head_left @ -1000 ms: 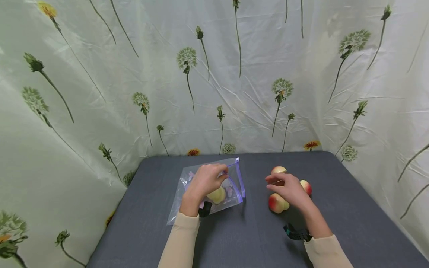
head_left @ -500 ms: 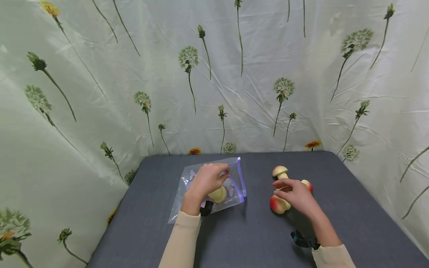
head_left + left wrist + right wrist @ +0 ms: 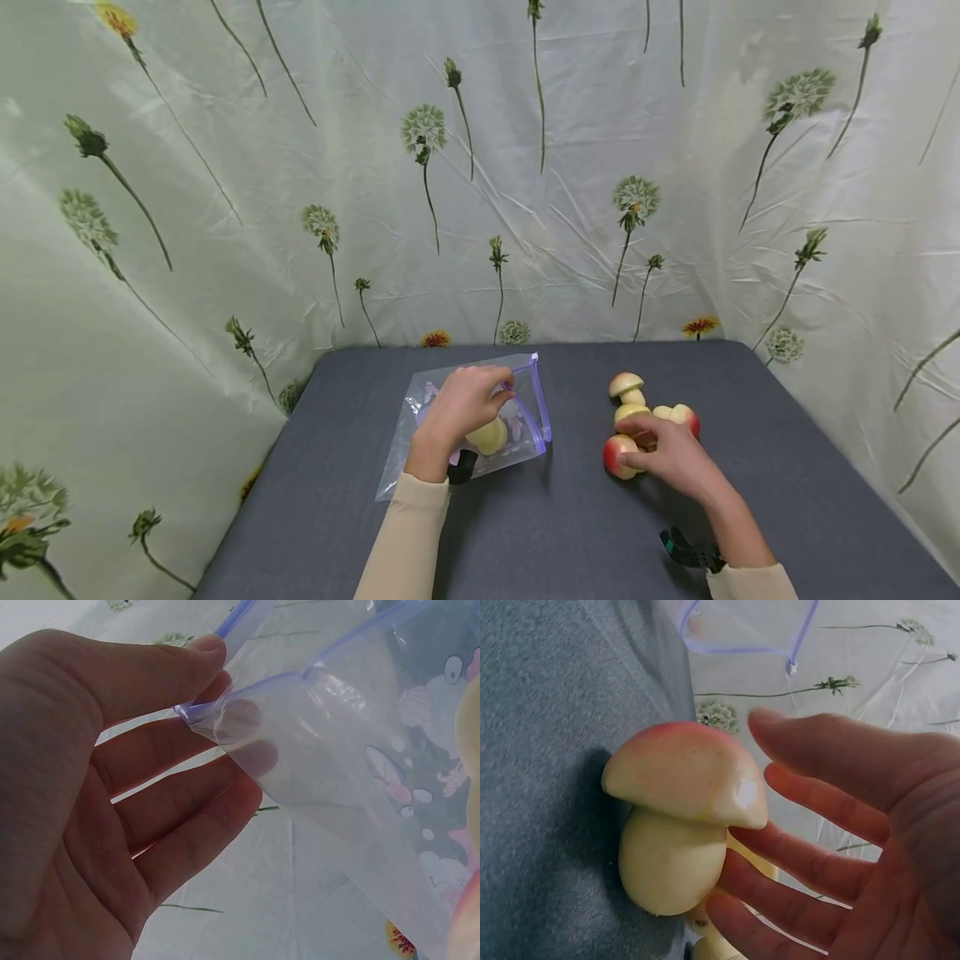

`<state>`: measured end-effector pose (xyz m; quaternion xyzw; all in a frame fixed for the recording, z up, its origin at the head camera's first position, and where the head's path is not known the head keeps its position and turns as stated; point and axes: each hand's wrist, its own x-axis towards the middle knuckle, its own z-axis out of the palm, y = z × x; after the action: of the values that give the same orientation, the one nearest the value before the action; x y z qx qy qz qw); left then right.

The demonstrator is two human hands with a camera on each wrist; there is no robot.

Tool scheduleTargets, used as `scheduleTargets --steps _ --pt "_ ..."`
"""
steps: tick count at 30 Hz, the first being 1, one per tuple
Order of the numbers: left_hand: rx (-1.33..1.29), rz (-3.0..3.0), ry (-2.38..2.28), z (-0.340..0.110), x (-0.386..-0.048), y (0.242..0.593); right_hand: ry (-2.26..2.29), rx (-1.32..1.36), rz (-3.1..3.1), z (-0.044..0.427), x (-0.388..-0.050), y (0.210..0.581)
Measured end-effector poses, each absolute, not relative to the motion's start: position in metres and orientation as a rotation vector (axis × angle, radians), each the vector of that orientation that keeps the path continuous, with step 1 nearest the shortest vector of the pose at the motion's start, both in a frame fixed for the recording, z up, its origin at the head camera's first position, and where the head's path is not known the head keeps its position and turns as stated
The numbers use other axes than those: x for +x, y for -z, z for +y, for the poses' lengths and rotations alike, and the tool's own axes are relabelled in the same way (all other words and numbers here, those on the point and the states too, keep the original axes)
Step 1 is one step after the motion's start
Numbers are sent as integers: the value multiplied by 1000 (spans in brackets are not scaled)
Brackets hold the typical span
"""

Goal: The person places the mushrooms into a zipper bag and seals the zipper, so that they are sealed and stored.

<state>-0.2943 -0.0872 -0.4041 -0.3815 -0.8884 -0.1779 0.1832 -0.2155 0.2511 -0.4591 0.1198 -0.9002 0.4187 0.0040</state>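
Observation:
My left hand (image 3: 463,408) pinches the purple-edged mouth of a clear zip bag (image 3: 397,467); in the left wrist view the thumb and index finger of that hand (image 3: 142,765) hold the rim (image 3: 277,681). A pale yellow piece (image 3: 489,437) lies inside the bag. My right hand (image 3: 671,454) hovers at a group of toy mushrooms, its fingers spread beside the nearest red-capped mushroom (image 3: 618,457). In the right wrist view, a mushroom (image 3: 686,776) rests on the table with the fingers of the right hand (image 3: 855,847) behind it and the thumb apart from it.
Another mushroom (image 3: 626,385) lies at the back of the group, and one with a red cap (image 3: 686,418) lies to the right. The dark grey table (image 3: 540,533) ends at a flower-printed curtain (image 3: 555,250) behind and at both sides.
My right hand has moved right and toward me, down to the nearest mushroom, uncovering the mushrooms behind. My left hand keeps its pinch on the bag.

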Motion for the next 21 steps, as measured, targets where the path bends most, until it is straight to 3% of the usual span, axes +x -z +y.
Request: scheduleTargets --steps 21 --pt "-1092 -2517 503 -85 -295 407 -1167 453 -2880 261 -214 476"
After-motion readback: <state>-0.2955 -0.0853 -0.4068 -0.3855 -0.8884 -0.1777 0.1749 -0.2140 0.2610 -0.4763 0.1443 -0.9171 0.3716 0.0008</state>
